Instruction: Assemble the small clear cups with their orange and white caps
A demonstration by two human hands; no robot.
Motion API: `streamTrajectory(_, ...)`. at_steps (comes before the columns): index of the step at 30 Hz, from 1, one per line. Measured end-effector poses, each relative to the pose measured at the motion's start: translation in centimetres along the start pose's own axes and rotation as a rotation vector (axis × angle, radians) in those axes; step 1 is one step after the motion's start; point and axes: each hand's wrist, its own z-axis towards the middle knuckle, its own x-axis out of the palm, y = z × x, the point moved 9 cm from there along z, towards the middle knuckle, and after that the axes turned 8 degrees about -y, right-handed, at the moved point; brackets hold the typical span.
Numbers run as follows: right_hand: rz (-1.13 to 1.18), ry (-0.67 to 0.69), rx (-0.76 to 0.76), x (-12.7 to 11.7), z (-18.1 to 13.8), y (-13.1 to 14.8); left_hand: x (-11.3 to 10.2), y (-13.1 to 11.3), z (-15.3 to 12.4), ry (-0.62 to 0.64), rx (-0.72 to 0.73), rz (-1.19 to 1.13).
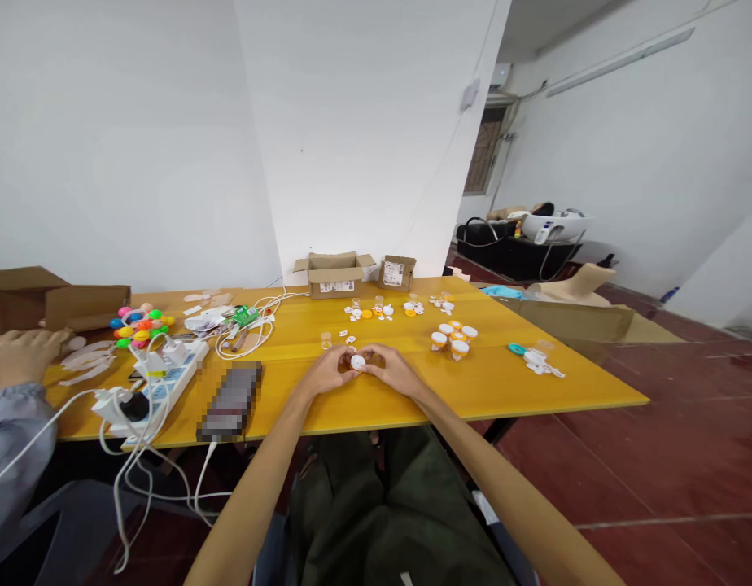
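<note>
Both hands meet over the near edge of the yellow table (413,399). My left hand (328,371) and my right hand (391,368) are closed around a small white round cap (357,362), with fingertips on its two sides. A little orange shows by the cap, but the fingers hide most of what lies beneath it. Just beyond my left hand stands a clear plastic cup (325,340), with small white pieces (347,337) beside it. To the right of my right hand, several white-topped cups with orange rims (459,349) stand in a cluster.
Clear cups, orange rings and white parts (376,312) lie farther back, before two cardboard boxes (336,281). A teal ring (516,349) and white pieces (542,365) are at right. Leftward are a phone (230,400), power strip (168,391), cables, coloured balls (142,325) and another person's hand (23,356).
</note>
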Motion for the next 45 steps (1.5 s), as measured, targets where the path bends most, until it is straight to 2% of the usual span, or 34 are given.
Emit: streamTrajectory(45,-0.003,0.016,-0.045,0.1,-0.3,1.0,-0.1,-0.4,-0.2,0.01,0.0,0.003)
